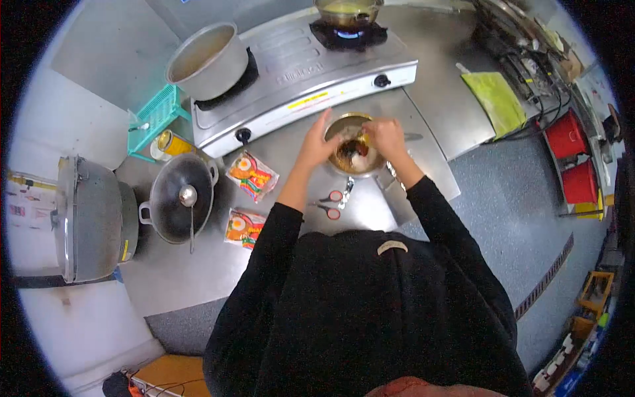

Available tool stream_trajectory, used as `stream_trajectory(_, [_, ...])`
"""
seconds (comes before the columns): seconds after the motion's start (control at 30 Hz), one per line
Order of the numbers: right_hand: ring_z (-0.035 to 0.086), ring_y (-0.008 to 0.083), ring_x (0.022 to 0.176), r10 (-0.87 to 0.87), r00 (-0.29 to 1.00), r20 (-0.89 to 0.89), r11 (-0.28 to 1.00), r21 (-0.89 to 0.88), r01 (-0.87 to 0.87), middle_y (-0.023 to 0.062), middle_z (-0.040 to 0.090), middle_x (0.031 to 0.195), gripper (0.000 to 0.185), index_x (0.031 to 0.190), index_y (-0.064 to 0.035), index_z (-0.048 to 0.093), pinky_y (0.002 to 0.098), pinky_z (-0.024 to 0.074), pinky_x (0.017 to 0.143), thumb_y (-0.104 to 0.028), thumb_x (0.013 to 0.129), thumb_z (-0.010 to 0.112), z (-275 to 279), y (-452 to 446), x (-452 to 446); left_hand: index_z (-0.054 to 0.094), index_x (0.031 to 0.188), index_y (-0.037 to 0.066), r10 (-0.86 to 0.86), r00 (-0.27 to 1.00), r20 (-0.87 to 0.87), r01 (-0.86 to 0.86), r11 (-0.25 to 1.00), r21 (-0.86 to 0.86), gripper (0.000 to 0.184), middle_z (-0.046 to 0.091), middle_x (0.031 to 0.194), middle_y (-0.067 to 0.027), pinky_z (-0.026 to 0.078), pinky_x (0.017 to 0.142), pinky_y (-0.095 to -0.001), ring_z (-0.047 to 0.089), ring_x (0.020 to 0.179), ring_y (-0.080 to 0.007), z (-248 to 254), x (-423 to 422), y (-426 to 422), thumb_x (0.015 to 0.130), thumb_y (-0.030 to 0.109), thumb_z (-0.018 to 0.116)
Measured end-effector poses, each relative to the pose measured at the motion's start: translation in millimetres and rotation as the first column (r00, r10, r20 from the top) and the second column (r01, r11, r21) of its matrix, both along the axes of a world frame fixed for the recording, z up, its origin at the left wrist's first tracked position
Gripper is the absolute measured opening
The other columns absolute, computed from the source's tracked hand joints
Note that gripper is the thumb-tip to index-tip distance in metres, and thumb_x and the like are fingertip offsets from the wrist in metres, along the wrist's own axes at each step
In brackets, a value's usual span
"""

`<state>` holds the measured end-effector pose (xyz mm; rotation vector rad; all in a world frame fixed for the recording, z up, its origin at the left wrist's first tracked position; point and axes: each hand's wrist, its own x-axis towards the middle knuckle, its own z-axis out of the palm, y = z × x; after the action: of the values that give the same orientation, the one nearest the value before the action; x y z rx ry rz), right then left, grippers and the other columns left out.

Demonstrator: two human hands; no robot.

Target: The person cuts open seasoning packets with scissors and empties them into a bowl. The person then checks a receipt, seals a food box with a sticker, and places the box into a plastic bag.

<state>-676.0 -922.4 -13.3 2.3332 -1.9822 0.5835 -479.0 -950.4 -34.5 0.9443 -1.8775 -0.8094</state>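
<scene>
Two noodle packets, one lower [241, 228] and one upper [253, 175], lie flat and apart on the bench [192, 281], left of the work. Red-handled scissors [329, 205] laid down beside a foil strip [345, 193]; both just on the near side of the metal bowl [357, 116].

The bowl sits upright on the bench, between the hands. Inside: dark sauce [344, 157], a pale heap [359, 161] and a reddish patch; exact contents not readable. Left hand [316, 144] held at the bowl's left side, fingers spread, thumb reaching over the opening. Right hand [389, 137] held over the right side, fingers pressed together on what seems a small sachet [363, 139]; its detail is blurred.

Step judged in hand: seasoning being emptied into the bowl. For the next squeeze, the sachet mouth needs to be kept low and inside the rim, the bowl steadied.

Farther left, a wok [173, 215] with a ladle [188, 195] resting in it. Beyond, on the gas stove [301, 102], a deep saucepan [221, 76], filling not identifiable; at the far burner, yellowish liquid is held in a pan [350, 18] over blue flame.
</scene>
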Motion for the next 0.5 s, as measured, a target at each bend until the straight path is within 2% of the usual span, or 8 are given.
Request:
stream_trajectory(0.07, [0.060, 0.0266, 0.074, -0.134, 0.979, 0.151, 0.984, 0.138, 0.113, 0.0101, 0.062, 0.082, 0.016, 0.087, -0.0163, 0.067, 0.0360, 0.0461, 0.067, -0.020, 0.075, 0.056, 5.3, 0.9, -4.4, 0.036, 0.126, 0.005, 0.052, 0.994, -0.096, -0.041, 0.993, 0.112, 0.064, 0.045, 0.123, -0.0154, 0.033, 0.094, -0.0303, 0.042, 0.115, -0.0250, 1.3, 2.9, 6.5, 0.069, 0.014, 0.065])
stream_trajectory(0.1, [0.060, 0.0247, 0.073, -0.132, 0.928, 0.349, 0.990, 0.093, 0.106, 0.0095, 0.063, 0.081, 0.018, 0.090, -0.0142, 0.066, 0.0342, 0.0461, 0.065, -0.021, 0.075, 0.058, 0.3, 0.5, -13.5, 0.038, 0.125, 0.006, 0.072, 0.992, -0.103, -0.052, 0.981, 0.185, 0.062, 0.045, 0.123, -0.0138, 0.033, 0.094, -0.0307, 0.042, 0.115, -0.0230, 10.5, 6.3, 13.2, 0.070, 0.014, 0.065])
stream_trajectory(0.13, [0.060, 0.0227, 0.071, -0.117, 0.839, 0.531, 0.993, 0.038, 0.115, 0.0088, 0.064, 0.081, 0.021, 0.093, -0.0121, 0.066, 0.0325, 0.0461, 0.063, -0.022, 0.076, 0.059, -3.5, 2.4, -27.0, 0.039, 0.124, 0.006, 0.084, 0.991, -0.106, -0.058, 0.973, 0.225, 0.061, 0.046, 0.123, -0.0130, 0.033, 0.094, -0.0308, 0.042, 0.115, -0.0220, 10.4, 12.3, 18.2, 0.070, 0.014, 0.065])
stream_trajectory(0.2, [0.058, 0.0141, 0.067, -0.229, 0.580, 0.782, 0.973, 0.166, 0.160, 0.0046, 0.064, 0.079, 0.027, 0.095, -0.0064, 0.064, 0.0278, 0.0447, 0.059, -0.026, 0.077, 0.062, 1.5, 13.6, -54.4, 0.042, 0.122, 0.006, 0.134, 0.981, -0.143, -0.089, 0.955, 0.283, 0.056, 0.047, 0.122, -0.0102, 0.034, 0.093, -0.0305, 0.043, 0.114, -0.0195, 7.0, 25.6, 27.4, 0.071, 0.013, 0.065])
stream_trajectory(0.27, [0.053, 0.0079, 0.065, -0.316, 0.452, 0.834, 0.948, 0.258, 0.187, 0.0007, 0.061, 0.076, 0.030, 0.096, -0.0034, 0.063, 0.0226, 0.0414, 0.055, -0.027, 0.077, 0.062, 28.7, 44.0, -73.4, 0.045, 0.120, 0.006, 0.177, 0.968, -0.176, -0.117, 0.945, 0.306, 0.053, 0.048, 0.121, -0.0081, 0.036, 0.091, -0.0299, 0.044, 0.112, -0.0180, 3.2, 41.8, 37.9, 0.072, 0.012, 0.065])
stream_trajectory(0.33, [0.053, 0.0089, 0.064, -0.399, 0.478, 0.783, 0.917, 0.346, 0.198, 0.0033, 0.062, 0.076, 0.026, 0.090, -0.0011, 0.064, 0.0218, 0.0423, 0.058, -0.023, 0.075, 0.065, 20.7, 66.3, -107.6, 0.047, 0.117, 0.004, 0.279, 0.945, -0.170, -0.179, 0.878, 0.444, 0.047, 0.049, 0.120, -0.0078, 0.037, 0.089, -0.0285, 0.045, 0.111, -0.0181, -0.4, 58.6, 52.5, 0.073, 0.009, 0.063])
stream_trajectory(0.4, [0.052, 0.0081, 0.062, -0.520, 0.506, 0.688, 0.846, 0.496, 0.196, 0.0022, 0.061, 0.074, 0.023, 0.086, -0.0015, 0.064, 0.0211, 0.0416, 0.057, -0.020, 0.073, 0.066, 10.8, 89.0, -128.7, 0.048, 0.115, 0.002, 0.316, 0.926, -0.205, -0.180, 0.849, 0.496, 0.046, 0.050, 0.118, -0.0083, 0.037, 0.088, -0.0269, 0.046, 0.108, -0.0170, -17.6, 72.1, 62.6, 0.073, 0.009, 0.063])
stream_trajectory(0.5, [0.055, 0.0097, 0.064, -0.584, 0.524, 0.620, 0.795, 0.567, 0.216, 0.0043, 0.062, 0.072, 0.021, 0.084, -0.0018, 0.064, 0.0226, 0.0434, 0.058, -0.018, 0.072, 0.066, -34.2, 103.5, -140.9, 0.049, 0.112, -0.002, 0.357, 0.905, -0.233, -0.161, 0.792, 0.589, 0.044, 0.053, 0.111, -0.0087, 0.039, 0.084, -0.0250, 0.049, 0.099, -0.0141, -29.5, 77.2, 78.6, 0.072, 0.008, 0.064])
